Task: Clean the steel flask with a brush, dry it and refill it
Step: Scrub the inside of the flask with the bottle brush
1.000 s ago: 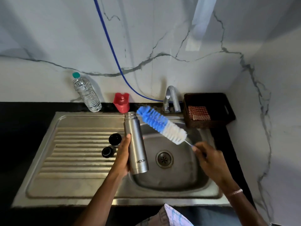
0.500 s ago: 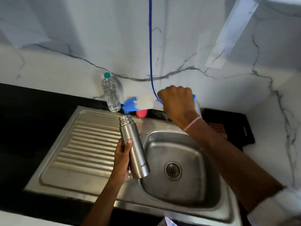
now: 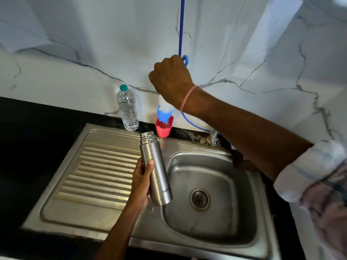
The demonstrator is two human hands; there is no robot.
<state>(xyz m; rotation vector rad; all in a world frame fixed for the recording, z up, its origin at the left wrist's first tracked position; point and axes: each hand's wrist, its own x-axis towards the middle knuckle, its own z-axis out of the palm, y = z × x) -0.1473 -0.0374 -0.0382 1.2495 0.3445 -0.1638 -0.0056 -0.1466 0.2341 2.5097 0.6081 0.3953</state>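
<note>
My left hand (image 3: 140,182) grips the open steel flask (image 3: 155,169) by its lower body and holds it tilted over the edge of the sink basin (image 3: 242,218). My right hand (image 3: 171,81) is raised at the back wall, fist curled round the handle of the blue and white bottle brush (image 3: 164,114). The brush hangs upright, bristle end down, with its blue tip inside the red holder cup (image 3: 163,129) on the counter behind the sink. The flask's mouth is uncapped and points up toward the cup.
A clear plastic water bottle (image 3: 127,109) with a teal cap stands left of the red cup. The ribbed drainboard (image 3: 97,175) lies to the left of the basin. A blue hose (image 3: 181,25) runs down the marble wall to the tap (image 3: 213,136), mostly hidden by my right arm.
My right hand lifted the brush from over the basin to the back wall, turned it upright and lowered its blue tip into the red cup. The flask stays in my left hand.
</note>
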